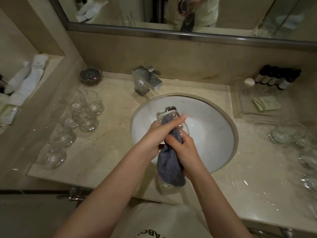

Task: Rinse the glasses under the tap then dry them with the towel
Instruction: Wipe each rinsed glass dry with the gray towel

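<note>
- One glass (171,117) in hand, held over the sink (214,134), base pointing to 12 o'clock, mouth toward the person.
- Step in hand: drying. Grey-blue towel (169,162) is stuffed into the glass mouth; its tail hangs down toward 6 o'clock over the counter edge.
- Left hand (159,133) grips the glass body from the 9 o'clock side, fingers wrapped across the top of it, index finger stretched out toward 2 o'clock.
- Right hand (187,152) grips the towel just at the glass mouth, fingers curled round the cloth, thumb side touching the rim area.
- Tap (147,79) sits at 12 o'clock of the sink; no water stream visible, though the view there is dim, so probably off.
- Group of glasses (82,114) stands on the counter at 9 o'clock of the sink; more glassware (288,133) at 3 o'clock. Which pile is done can't be told from this view.
- Next move, as a judgement: twist the towel inside the glass against the left-hand grip, wipe the outside, then set it down with one pile and pick up an unrinsed one.
- Needs a firm left grip; wet glass over a hard basin may slip.
</note>
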`<state>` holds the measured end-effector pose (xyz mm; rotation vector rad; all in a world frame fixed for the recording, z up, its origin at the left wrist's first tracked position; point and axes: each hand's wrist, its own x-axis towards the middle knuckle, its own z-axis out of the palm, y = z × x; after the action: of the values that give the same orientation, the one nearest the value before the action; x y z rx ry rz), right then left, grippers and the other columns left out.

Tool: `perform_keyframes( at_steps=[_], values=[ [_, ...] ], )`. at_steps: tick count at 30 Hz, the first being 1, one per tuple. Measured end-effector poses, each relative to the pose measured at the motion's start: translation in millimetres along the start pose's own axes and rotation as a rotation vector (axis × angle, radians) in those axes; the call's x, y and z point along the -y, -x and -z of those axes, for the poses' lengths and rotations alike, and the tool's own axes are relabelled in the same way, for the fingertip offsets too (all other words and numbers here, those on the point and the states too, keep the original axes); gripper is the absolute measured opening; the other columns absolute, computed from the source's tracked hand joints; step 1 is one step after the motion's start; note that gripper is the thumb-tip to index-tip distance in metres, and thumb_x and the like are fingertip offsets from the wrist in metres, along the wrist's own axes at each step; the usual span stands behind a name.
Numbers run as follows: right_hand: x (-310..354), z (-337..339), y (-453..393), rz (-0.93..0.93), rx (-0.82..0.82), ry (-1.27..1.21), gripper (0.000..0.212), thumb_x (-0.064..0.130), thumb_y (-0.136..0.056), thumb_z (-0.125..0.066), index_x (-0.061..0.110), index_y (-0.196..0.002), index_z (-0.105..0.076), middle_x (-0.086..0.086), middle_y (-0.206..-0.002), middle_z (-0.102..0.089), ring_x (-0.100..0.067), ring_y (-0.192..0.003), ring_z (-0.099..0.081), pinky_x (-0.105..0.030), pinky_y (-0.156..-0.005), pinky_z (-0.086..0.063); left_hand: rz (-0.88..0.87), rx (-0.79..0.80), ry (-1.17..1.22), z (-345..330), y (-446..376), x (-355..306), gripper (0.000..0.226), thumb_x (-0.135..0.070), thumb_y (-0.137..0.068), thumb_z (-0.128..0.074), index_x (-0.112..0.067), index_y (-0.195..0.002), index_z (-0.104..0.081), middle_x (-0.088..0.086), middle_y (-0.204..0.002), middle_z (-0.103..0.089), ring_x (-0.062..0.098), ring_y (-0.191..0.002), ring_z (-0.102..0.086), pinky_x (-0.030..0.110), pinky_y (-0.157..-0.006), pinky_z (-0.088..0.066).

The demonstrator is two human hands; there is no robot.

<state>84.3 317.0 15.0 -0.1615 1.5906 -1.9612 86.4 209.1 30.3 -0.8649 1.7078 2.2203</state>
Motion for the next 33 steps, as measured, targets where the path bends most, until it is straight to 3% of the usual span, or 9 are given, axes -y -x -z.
perform_keyframes(
  at_steps=[4,7,10,14,18,23,26,30,33],
  values=[
    [-2,0,-3,-0.038,0.002,-0.001,0.032,0.018,-0.074,-0.067,0.014,-0.105,-0.068,-0.008,-0.099,-0.074,-0.022,-0.097,-0.069,-0.039,-0.094,-0.052,-0.055,0.012,0.101,6,1,7,0.029,-0.036,-0.071,-0.083,-0.016,-0.086,-0.069,0.001,-0.074,-0.071,0.019,-0.078,-0.068,0.032,-0.080,-0.054],
    [-5,2,-1,-0.192,0.116,-0.545,0.063,0.022,-0.051,-0.091,0.004,-0.108,-0.069,-0.015,-0.099,-0.071,-0.024,-0.088,-0.068,-0.037,-0.093,-0.050,-0.098,0.189,0.086,15,6,3,0.053,-0.040,-0.053,-0.082,-0.016,-0.097,-0.066,0.000,-0.083,-0.072,0.017,-0.080,-0.067,0.028,-0.072,-0.054],
    [-5,4,6,-0.267,0.188,-0.771,0.070,0.026,-0.019,-0.099,0.001,-0.080,-0.076,-0.014,-0.074,-0.071,-0.018,-0.056,-0.067,-0.024,-0.053,-0.057,-0.156,0.392,0.023,21,10,-12,0.082,-0.036,-0.044,-0.093,-0.008,-0.113,-0.059,0.003,-0.095,-0.072,0.019,-0.086,-0.069,0.028,-0.075,-0.057],
    [6,-4,4,-0.151,0.190,-0.722,0.081,0.025,-0.038,-0.097,0.003,-0.108,-0.064,-0.013,-0.089,-0.073,-0.019,-0.073,-0.071,-0.026,-0.066,-0.059,-0.142,0.332,0.009,28,11,-20,0.088,-0.057,-0.041,-0.091,-0.017,-0.113,-0.061,0.003,-0.104,-0.071,0.019,-0.093,-0.068,0.032,-0.079,-0.057],
    [4,-9,4,-0.023,0.100,-0.359,0.039,0.016,-0.075,-0.071,0.017,-0.113,-0.064,-0.004,-0.103,-0.074,-0.017,-0.097,-0.069,-0.026,-0.082,-0.055,-0.124,0.148,-0.024,19,23,-20,0.052,-0.060,-0.071,-0.074,-0.023,-0.106,-0.067,-0.004,-0.092,-0.073,0.009,-0.081,-0.068,0.023,-0.068,-0.054],
    [7,-7,5,-0.050,0.216,-0.381,0.069,0.047,-0.054,-0.090,0.020,-0.112,-0.066,-0.003,-0.106,-0.073,-0.014,-0.098,-0.069,-0.027,-0.088,-0.054,-0.313,0.033,0.014,6,26,-15,0.011,-0.029,-0.087,-0.072,-0.021,-0.082,-0.066,-0.008,-0.067,-0.067,0.007,-0.065,-0.066,0.022,-0.064,-0.049],
    [2,-5,6,-0.059,0.224,-0.533,0.066,0.037,-0.045,-0.095,0.017,-0.104,-0.073,-0.006,-0.098,-0.073,-0.015,-0.088,-0.069,-0.028,-0.082,-0.054,-0.387,0.186,-0.025,15,19,-14,0.024,-0.032,-0.075,-0.077,-0.019,-0.089,-0.063,-0.005,-0.078,-0.069,0.012,-0.075,-0.066,0.024,-0.068,-0.050],
    [-4,0,11,-0.213,0.199,-0.674,0.090,0.032,-0.028,-0.100,0.005,-0.107,-0.067,-0.012,-0.089,-0.071,-0.021,-0.073,-0.068,-0.031,-0.068,-0.056,-0.287,0.398,0.049,28,14,-14,0.086,-0.050,-0.047,-0.092,-0.006,-0.115,-0.062,0.000,-0.097,-0.073,0.014,-0.088,-0.070,0.026,-0.075,-0.056],
    [3,3,17,-0.211,0.218,-0.759,0.087,0.026,-0.025,-0.100,0.000,-0.103,-0.070,-0.013,-0.084,-0.073,-0.020,-0.065,-0.071,-0.027,-0.055,-0.057,-0.293,0.401,0.086,38,11,-12,0.072,-0.056,-0.048,-0.090,-0.019,-0.107,-0.073,-0.003,-0.100,-0.073,0.010,-0.089,-0.069,0.025,-0.074,-0.056]
  ],
)
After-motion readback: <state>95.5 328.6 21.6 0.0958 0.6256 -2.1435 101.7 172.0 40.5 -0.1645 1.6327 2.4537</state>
